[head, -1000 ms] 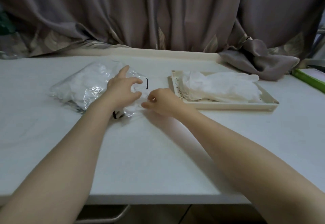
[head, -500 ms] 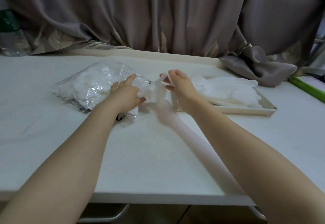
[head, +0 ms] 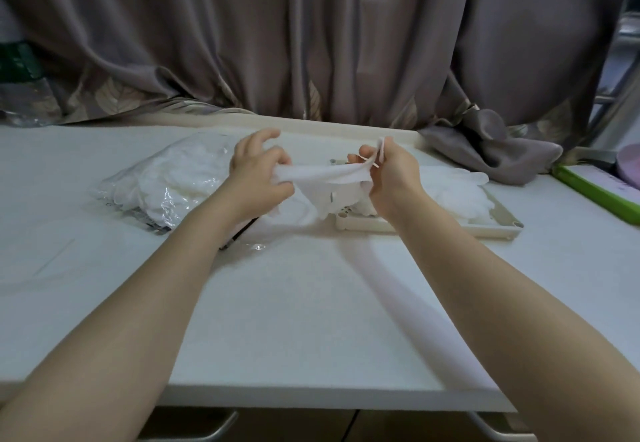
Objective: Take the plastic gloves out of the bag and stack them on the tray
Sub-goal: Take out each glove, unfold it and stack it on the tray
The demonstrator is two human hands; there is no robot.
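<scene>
The near half of the white table point(head: 294, 320) lies bare between the forearms, giving open passage. Farther back, the bag point(head: 162, 185) blocks the left, the tray point(head: 485, 226) the right, and a glove point(head: 325, 174) stretched between both hands spans the gap. The curtain point(head: 311, 43) closes the far edge.

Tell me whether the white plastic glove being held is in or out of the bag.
Out: both hands stretch the white plastic glove in the air.

A white table point(head: 294, 320) carries everything — a clear plastic bag point(head: 162, 185) of white gloves at left, a cream tray point(head: 485, 228) of stacked gloves at right, and a green-edged board point(head: 595, 190) at the far right edge, well apart from the bag.
</scene>
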